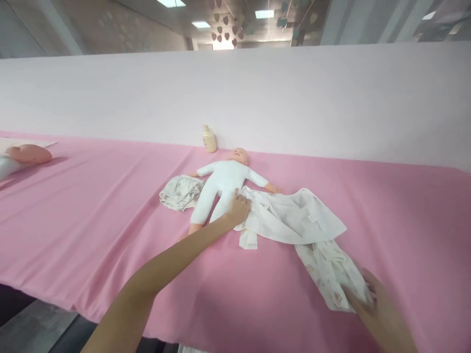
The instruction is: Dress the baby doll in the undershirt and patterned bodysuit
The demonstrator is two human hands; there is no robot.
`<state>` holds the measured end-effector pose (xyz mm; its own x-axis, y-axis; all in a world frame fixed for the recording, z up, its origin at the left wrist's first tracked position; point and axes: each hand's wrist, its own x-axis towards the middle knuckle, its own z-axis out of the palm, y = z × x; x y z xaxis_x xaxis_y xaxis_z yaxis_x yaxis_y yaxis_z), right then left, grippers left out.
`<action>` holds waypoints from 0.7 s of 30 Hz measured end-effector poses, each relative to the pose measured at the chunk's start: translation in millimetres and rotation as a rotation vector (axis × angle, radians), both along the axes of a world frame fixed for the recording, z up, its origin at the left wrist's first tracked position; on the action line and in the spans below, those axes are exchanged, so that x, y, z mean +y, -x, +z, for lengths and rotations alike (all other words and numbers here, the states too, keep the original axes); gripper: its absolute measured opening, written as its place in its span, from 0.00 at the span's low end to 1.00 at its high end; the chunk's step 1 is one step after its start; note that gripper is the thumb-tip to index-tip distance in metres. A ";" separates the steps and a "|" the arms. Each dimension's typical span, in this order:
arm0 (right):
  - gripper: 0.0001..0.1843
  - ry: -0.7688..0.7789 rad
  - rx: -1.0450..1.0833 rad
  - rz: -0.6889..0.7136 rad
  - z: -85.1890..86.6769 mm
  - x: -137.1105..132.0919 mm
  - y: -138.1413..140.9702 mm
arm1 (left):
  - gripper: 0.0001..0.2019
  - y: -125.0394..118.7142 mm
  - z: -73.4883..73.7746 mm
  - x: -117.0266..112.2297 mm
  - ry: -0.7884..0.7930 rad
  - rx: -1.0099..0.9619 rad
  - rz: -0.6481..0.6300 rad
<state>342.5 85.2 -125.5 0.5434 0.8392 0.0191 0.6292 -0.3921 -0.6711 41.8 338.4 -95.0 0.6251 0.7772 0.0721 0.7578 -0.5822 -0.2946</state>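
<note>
Head view: a white shirt (pixel 305 215) lies spread on the bench, just beside a doll (pixel 228 174), with a small label showing on its pale side. From under that pale part a printed part of the cloth runs down toward the near right. The right hand (pixel 379 304) has its grip closed on the end of this printed cloth, the fingers sunk in its folds. The left hand (pixel 239 210) rests at the shirt's other end, against the doll's hip and thigh, fingers curled over the edge; I cannot tell whether that grip pinches the cloth or only presses on it. A short white flap (pixel 248 239) sticks out below this hand.

The doll lies on its back in a white suit, head toward the wall, arms out to both sides, one leg partly behind the left forearm. On its other side, next to the leg, sits a bunched printed cloth (pixel 182 192). A pale yellow pump bottle (pixel 209 140) stands upright near the doll's head, close to the white wall (pixel 235 93). A pink sheet (pixel 99 206) covers the bench (pixel 405 211). At the far left a second doll (pixel 31 153) lies partly out of view. Heart-shaped cutouts (pixel 225 20) and ceiling lights (pixel 264 14) show above the wall.
</note>
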 end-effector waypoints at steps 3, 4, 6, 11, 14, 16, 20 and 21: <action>0.30 -0.040 0.163 0.020 1.8 -12.5 11.2 | 0.17 -5.7 1.5 -28.1 0.013 -0.055 -0.034; 0.31 -0.059 0.207 0.012 5.6 -13.1 14.7 | 0.18 -6.7 2.1 -39.4 0.063 -0.075 -0.026; 0.33 -0.105 0.270 -0.034 15.8 -13.0 18.3 | 0.17 -5.3 2.5 -60.7 0.174 -0.100 0.025; 0.34 -0.164 0.335 -0.226 50.0 -27.5 2.4 | 0.16 12.9 0.8 -84.9 0.236 -0.063 0.066; 0.28 -0.169 0.280 -0.300 65.7 -48.9 -15.5 | 0.17 24.8 2.5 -84.7 0.212 -0.062 0.060; 0.24 -0.176 0.153 -0.372 67.0 -65.8 -28.7 | 0.15 32.0 5.4 -84.1 0.195 -0.081 0.054; 0.24 -0.211 -0.062 -0.517 41.6 -99.8 -63.8 | 0.10 45.3 11.0 -83.7 0.182 -0.141 -0.007; 0.25 -0.227 -0.078 -0.511 31.3 -106.6 -75.1 | 0.10 47.9 11.3 -83.4 0.193 -0.157 -0.024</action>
<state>417.6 -21.4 -94.3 0.8693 0.4400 0.2251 0.4486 -0.5113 -0.7330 -6.2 255.1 -83.7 0.6364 0.7710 0.0213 0.7708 -0.6347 -0.0559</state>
